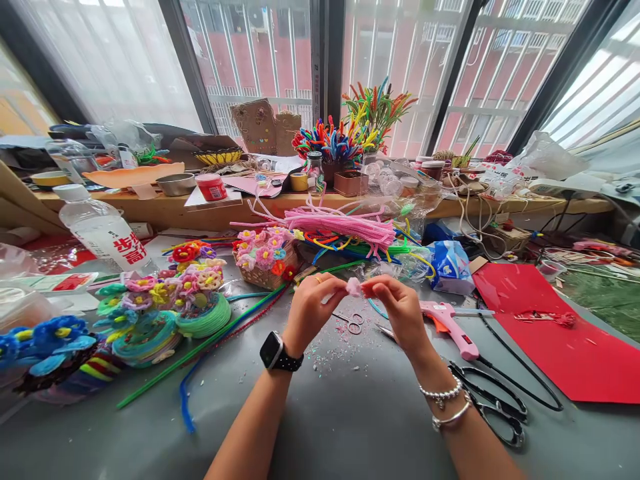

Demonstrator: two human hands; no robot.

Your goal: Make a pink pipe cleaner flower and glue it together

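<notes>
Between my two hands, above the grey table, is a small pale pink fluffy piece (354, 287), like bent pipe cleaner. The thumb and forefinger of my left hand (314, 307) pinch its left side. My right hand (403, 313) has its fingertips closed at the right side of the same piece. Just below lie small scissors (354, 323) among glittery crumbs. A pink glue gun (453, 327) rests to the right of my right hand, with large black-handled scissors (493, 403) nearer my right forearm.
A bundle of pink pipe cleaners (340, 223) lies behind my hands. Left of them stand a basket of fuzzy flowers (267, 257), green coiled baskets (205, 317) and a water bottle (103, 230). Red card (555, 327) covers the right side. A cluttered wooden ledge (280, 203) runs behind.
</notes>
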